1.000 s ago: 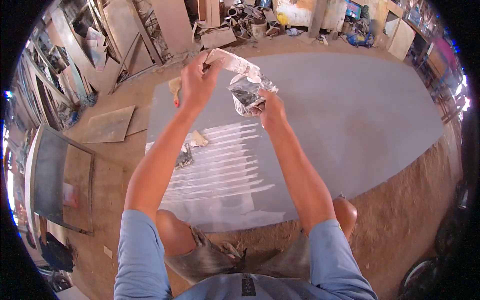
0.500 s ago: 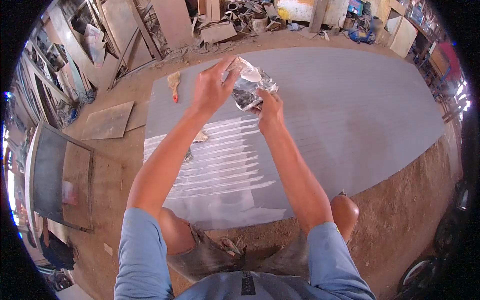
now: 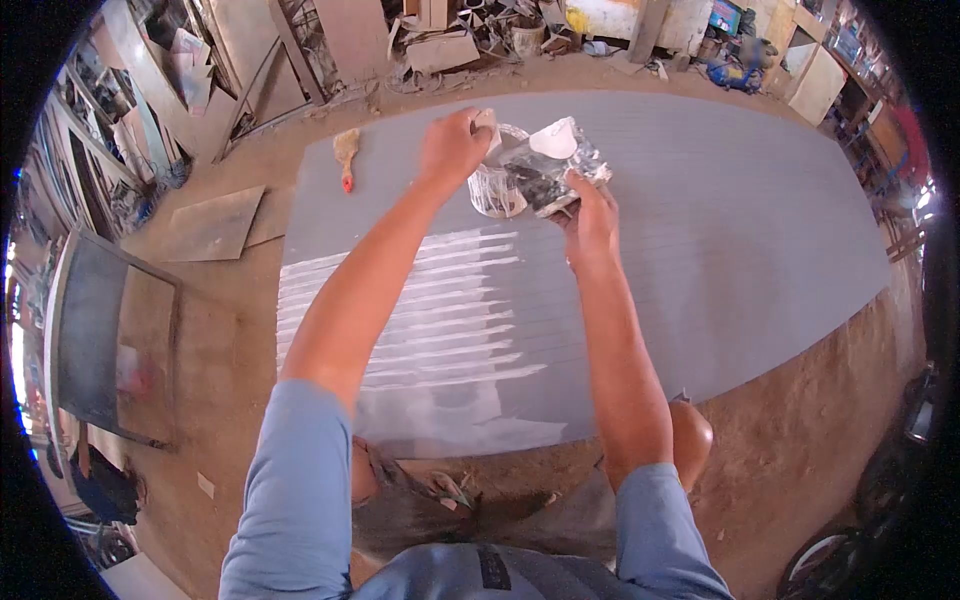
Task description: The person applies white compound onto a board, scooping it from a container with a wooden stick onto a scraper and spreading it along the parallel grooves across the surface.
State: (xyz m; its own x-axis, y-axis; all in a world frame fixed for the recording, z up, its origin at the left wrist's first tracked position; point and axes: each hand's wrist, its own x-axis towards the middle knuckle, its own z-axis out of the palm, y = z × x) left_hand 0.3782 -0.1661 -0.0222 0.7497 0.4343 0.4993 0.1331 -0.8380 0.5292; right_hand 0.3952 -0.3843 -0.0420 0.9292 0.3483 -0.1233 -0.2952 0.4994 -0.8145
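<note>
My left hand is closed on a small pale putty scraper, over the rim of a white-streaked tub. The tub stands on a large grey panel. To its right, my right hand grips a smeared metal-looking putty board, tilted, with a lump of white putty on top. The board hides part of the tub's right side. White putty stripes run across the panel's near left part, below my left forearm.
A paintbrush with a red-tipped handle lies at the panel's far left. Beyond the left edge are a thin board and an upright frame on the dirt floor. Scrap and boards line the back. A wheel shows at lower right.
My right hand has moved the putty board to the right, away from my left hand. The tub behind it has come into view, with my left hand and scraper at its rim.
</note>
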